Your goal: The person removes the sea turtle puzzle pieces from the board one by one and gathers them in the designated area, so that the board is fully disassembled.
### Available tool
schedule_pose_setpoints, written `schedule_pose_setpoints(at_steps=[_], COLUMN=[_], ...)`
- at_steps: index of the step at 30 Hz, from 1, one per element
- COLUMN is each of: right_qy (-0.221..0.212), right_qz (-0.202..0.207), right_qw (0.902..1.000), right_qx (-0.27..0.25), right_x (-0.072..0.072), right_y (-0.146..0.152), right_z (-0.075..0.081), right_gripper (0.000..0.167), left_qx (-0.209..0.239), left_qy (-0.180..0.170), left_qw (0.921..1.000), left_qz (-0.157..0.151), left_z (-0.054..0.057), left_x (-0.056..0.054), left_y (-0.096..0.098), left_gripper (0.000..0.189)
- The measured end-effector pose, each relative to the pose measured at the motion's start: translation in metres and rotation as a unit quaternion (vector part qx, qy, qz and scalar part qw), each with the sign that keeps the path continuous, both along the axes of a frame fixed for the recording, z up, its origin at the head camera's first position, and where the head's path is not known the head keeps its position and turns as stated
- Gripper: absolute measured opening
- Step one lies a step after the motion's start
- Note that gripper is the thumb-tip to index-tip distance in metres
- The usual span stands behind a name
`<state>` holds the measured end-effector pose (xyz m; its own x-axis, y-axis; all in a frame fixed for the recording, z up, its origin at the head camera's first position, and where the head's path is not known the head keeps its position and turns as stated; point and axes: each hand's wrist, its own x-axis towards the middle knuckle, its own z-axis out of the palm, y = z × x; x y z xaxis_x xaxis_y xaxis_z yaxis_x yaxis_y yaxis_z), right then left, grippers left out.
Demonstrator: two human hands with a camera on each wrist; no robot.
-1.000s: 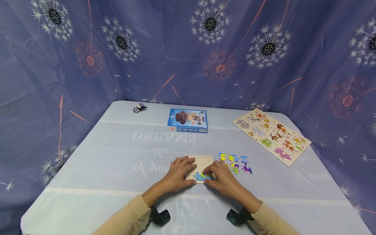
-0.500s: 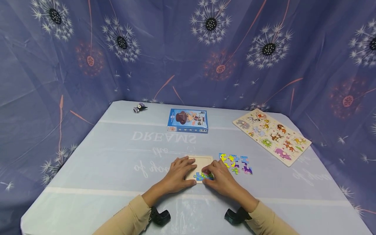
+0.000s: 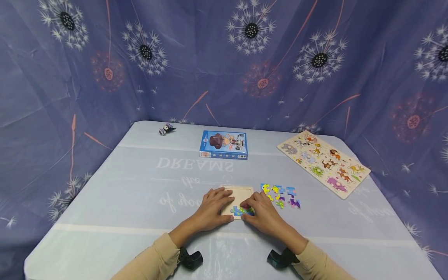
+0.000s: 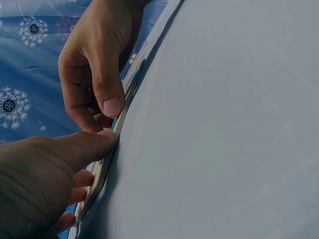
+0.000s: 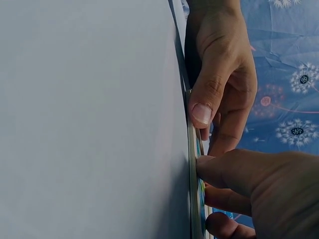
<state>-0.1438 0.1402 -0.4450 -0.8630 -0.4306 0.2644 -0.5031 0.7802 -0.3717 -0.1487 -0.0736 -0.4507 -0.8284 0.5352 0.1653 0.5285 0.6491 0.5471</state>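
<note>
A shallow wooden puzzle tray (image 3: 240, 193) lies on the table in front of me. My left hand (image 3: 212, 209) holds its left side, fingers spread along the rim and thumb at the near edge. Blue and green jigsaw pieces (image 3: 237, 211) lie in the tray's near right part. My right hand (image 3: 265, 213) bends over them, thumb and index pinching a piece there; its fingers partly hide it. In the right wrist view the right thumb (image 5: 219, 170) touches the piece beside the tray rim (image 5: 193, 199). In the left wrist view the left thumb (image 4: 89, 148) presses the tray's edge.
Several loose jigsaw pieces (image 3: 294, 203) lie just right of the tray. Farther right is a wooden animal board (image 3: 323, 163). A blue box (image 3: 224, 144) stands at the back middle, and a small dark figurine (image 3: 167, 128) at the back left. A dandelion-print curtain (image 3: 196, 58) hangs behind the table.
My right hand has shifted slightly left over the pieces in the tray. The left hand stays in place on the tray's side.
</note>
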Motion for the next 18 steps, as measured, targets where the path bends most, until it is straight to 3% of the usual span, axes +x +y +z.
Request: schedule_pose_setpoints(at_steps=[9, 18], right_qy=[-0.014, 0.002], right_qz=[-0.003, 0.010], right_qw=[0.9999, 0.9998], right_qx=[0.004, 0.019], right_x=[-0.0008, -0.0019], right_y=[0.0001, 0.0002], right_z=[0.0020, 0.0047], right_gripper=[0.027, 0.028], left_qx=[-0.004, -0.004], left_qy=[-0.001, -0.003], left_qw=[1.0000, 1.0000], left_qz=[-0.001, 0.000], left_z=[-0.0002, -0.0005], left_x=[-0.0011, -0.0015], left_y=[-0.0002, -0.0002], left_gripper=[0.055, 0.055])
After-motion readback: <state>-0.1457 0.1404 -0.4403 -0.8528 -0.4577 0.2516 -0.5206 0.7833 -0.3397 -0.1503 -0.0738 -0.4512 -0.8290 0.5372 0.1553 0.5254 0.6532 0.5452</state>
